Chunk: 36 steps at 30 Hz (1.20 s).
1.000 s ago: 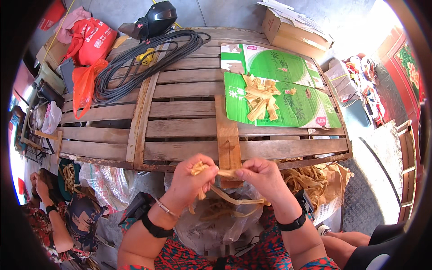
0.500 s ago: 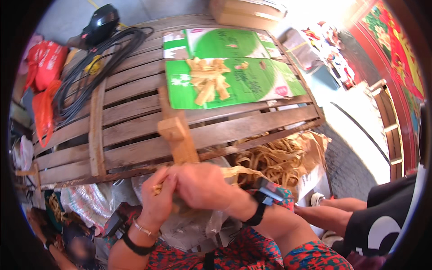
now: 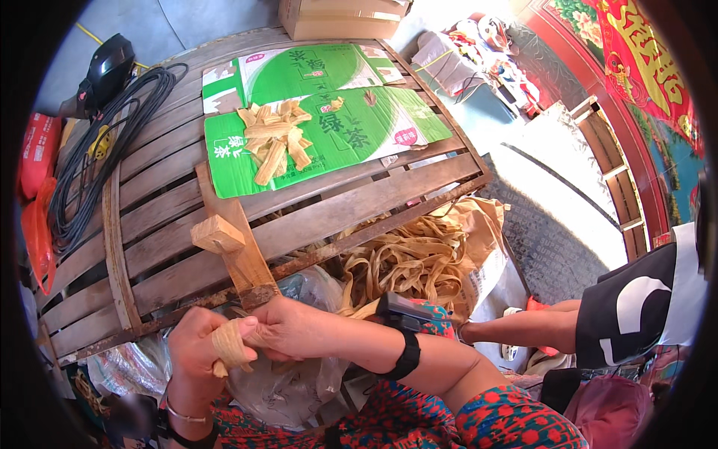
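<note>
My left hand (image 3: 193, 350) is closed around a pale tan, dried, fibrous strip (image 3: 232, 346), which lies in a folded band by the thumb and fingers. Close beside it, my right hand (image 3: 293, 326) pinches the same material, its fingertips partly hidden. A length of strip shows past the right wrist toward a heap of loose strips (image 3: 415, 262). Just beyond my hands, a wooden board (image 3: 250, 271) with a block (image 3: 218, 234) fixed on it juts over the slatted table's near edge. Folded tan pieces (image 3: 273, 138) lie piled on a flattened green carton (image 3: 359, 123).
The slatted wooden table (image 3: 161, 254) carries coiled black cable (image 3: 101, 165), a dark helmet-like object (image 3: 108, 67) and a cardboard box (image 3: 340, 19). Red bags (image 3: 39, 157) hang at the left. Clear plastic (image 3: 288, 385) lies under my hands. Another person's leg (image 3: 523, 331) is at the right.
My hands have drawn slightly apart, and the folded band in my left hand now shows plainly. The whole view has shifted, so the table and carton sit further left.
</note>
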Each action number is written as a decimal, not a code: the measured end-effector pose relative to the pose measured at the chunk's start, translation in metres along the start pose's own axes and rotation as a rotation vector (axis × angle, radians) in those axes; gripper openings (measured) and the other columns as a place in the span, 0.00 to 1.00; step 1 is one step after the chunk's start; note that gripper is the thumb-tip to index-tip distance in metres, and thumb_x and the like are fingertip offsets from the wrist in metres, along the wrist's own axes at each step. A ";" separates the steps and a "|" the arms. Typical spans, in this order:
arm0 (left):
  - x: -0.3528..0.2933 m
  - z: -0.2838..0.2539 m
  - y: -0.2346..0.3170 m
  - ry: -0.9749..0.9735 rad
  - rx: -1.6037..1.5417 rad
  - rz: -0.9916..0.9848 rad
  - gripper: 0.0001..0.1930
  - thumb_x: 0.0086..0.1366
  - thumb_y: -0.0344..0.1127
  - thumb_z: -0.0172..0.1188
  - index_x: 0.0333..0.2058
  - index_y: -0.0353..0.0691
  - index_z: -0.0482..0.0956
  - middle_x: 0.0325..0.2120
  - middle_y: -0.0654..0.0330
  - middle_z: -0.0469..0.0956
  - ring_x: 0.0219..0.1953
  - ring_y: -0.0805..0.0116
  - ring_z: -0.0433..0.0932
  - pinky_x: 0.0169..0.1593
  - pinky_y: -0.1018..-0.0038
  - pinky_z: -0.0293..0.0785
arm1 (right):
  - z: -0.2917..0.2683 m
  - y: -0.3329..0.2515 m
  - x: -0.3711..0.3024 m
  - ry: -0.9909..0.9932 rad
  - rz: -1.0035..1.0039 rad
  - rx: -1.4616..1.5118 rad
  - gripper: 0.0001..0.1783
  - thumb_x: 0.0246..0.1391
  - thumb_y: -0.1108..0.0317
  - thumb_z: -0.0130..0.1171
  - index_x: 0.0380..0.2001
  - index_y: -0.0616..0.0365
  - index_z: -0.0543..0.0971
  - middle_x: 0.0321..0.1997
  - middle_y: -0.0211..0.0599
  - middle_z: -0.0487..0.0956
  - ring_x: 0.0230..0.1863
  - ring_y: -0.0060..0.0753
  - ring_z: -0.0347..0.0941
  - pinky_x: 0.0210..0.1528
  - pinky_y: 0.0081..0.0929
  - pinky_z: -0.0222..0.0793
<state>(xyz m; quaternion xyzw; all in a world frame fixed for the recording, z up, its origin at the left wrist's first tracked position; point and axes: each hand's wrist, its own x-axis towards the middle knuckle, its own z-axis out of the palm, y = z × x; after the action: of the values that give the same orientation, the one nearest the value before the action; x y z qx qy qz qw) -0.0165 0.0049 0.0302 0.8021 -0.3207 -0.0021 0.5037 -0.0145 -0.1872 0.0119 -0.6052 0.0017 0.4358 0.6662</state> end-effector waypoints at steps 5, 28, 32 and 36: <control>0.005 0.010 0.002 0.284 0.316 0.278 0.12 0.47 0.38 0.72 0.30 0.46 0.80 0.25 0.63 0.73 0.25 0.61 0.73 0.31 0.66 0.71 | 0.017 -0.002 0.001 -0.050 -0.010 0.539 0.08 0.58 0.64 0.60 0.29 0.56 0.79 0.19 0.26 0.74 0.15 0.12 0.61 0.14 0.13 0.50; -0.015 -0.019 -0.016 0.381 -0.583 -0.146 0.04 0.63 0.22 0.57 0.34 0.30 0.80 0.42 0.53 0.78 0.48 0.63 0.76 0.53 0.70 0.72 | -0.011 -0.004 -0.004 -0.074 -0.198 0.236 0.23 0.66 0.54 0.49 0.31 0.66 0.79 0.15 0.19 0.61 0.16 0.13 0.50 0.21 0.15 0.45; -0.012 -0.013 -0.019 0.521 -0.669 -0.267 0.05 0.65 0.25 0.57 0.36 0.30 0.80 0.41 0.54 0.78 0.42 0.70 0.77 0.47 0.74 0.74 | -0.011 -0.007 -0.002 0.026 -0.190 0.252 0.15 0.63 0.64 0.54 0.31 0.67 0.79 0.16 0.18 0.63 0.16 0.12 0.50 0.19 0.15 0.45; -0.009 -0.004 -0.023 0.356 -0.869 -0.556 0.09 0.64 0.30 0.60 0.41 0.33 0.78 0.30 0.61 0.79 0.28 0.78 0.76 0.32 0.82 0.72 | -0.008 -0.009 -0.001 0.080 -0.187 0.187 0.14 0.63 0.63 0.55 0.32 0.65 0.80 0.17 0.18 0.65 0.18 0.11 0.53 0.20 0.14 0.47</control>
<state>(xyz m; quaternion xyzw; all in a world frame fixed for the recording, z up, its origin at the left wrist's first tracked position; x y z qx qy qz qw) -0.0109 0.0190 0.0106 0.5628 0.0242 -0.1320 0.8157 -0.0061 -0.1932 0.0176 -0.5548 0.0126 0.3451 0.7569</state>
